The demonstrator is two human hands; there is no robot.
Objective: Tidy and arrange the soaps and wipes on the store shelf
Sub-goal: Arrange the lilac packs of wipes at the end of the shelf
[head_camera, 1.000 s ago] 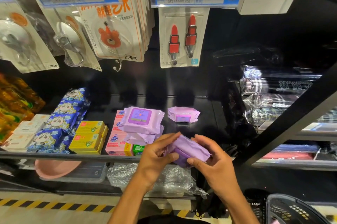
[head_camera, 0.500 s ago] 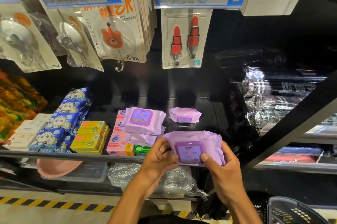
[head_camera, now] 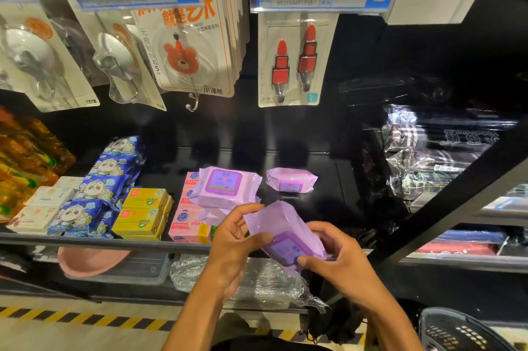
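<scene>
A: So, where is the purple wipes pack (head_camera: pixel 274 225)?

B: It is tilted in the air, just in front of the shelf (head_camera: pixel 114 245) edge. The left hand (head_camera: pixel 234 239) curls round its soft end. The right hand (head_camera: pixel 337 259) pinches the lid end.

A: What could go wrong?

B: The wrap looks slippy. If one hand lets go too soon, it may fall to the floor. Or it may bump the pile of wipes (head_camera: pixel 225 185) and push it crooked.
</scene>
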